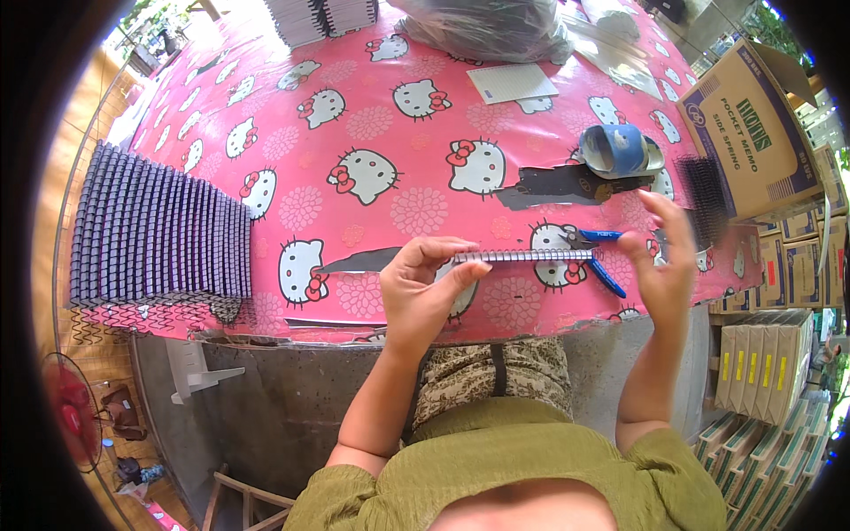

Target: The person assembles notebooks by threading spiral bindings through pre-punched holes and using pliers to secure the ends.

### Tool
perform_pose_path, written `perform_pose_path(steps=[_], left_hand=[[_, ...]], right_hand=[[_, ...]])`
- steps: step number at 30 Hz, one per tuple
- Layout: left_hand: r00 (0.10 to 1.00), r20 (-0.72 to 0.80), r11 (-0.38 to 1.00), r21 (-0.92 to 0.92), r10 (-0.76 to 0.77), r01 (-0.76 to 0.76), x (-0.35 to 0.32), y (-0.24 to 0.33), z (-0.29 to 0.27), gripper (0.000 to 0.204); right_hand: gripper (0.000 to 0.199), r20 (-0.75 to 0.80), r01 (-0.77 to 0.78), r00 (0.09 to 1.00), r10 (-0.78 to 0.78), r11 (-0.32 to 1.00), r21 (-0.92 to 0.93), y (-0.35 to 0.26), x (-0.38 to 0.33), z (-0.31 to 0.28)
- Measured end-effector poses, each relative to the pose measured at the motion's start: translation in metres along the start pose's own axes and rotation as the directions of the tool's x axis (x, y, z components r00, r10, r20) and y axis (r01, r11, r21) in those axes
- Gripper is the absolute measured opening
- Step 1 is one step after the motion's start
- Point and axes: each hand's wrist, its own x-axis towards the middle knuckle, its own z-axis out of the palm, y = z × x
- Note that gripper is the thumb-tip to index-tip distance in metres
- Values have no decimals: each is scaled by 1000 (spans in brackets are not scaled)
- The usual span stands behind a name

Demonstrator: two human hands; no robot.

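My left hand (pixel 418 296) pinches a thin spiral-bound notepad (pixel 522 257) between thumb and fingers. The notepad is seen edge-on, its wire coil running left to right above the table's near edge. By the coil's right end is my right hand (pixel 662 274), its thumb and fingers apart, with nothing visible between them. Whether the thumb touches the coil's tip, I cannot tell. A pair of pliers with blue handles (pixel 606 276) lies spread on the table, just behind and below the coil's right end.
Rows of spiral-bound pads (pixel 159 230) are stacked at the left. A blue ring-shaped roll (pixel 615 150), black coils (pixel 704 199) and a cardboard box (pixel 753 133) stand at the right. At the back are a plastic bag (pixel 487 26), a pale pad (pixel 512 82) and white notebooks (pixel 297 19).
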Motion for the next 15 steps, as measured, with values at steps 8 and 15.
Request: perform_pose_path(steps=[8,15], left_hand=[[763,315,476,630,565,-613,4,37,-6,31],[917,26,752,563,397,-342,-8,14,4,20]], right_hand=[[57,279,34,959,39,967,-253,37,-41,37],[43,328,-96,942,-73,876,473,-49,-40,43]])
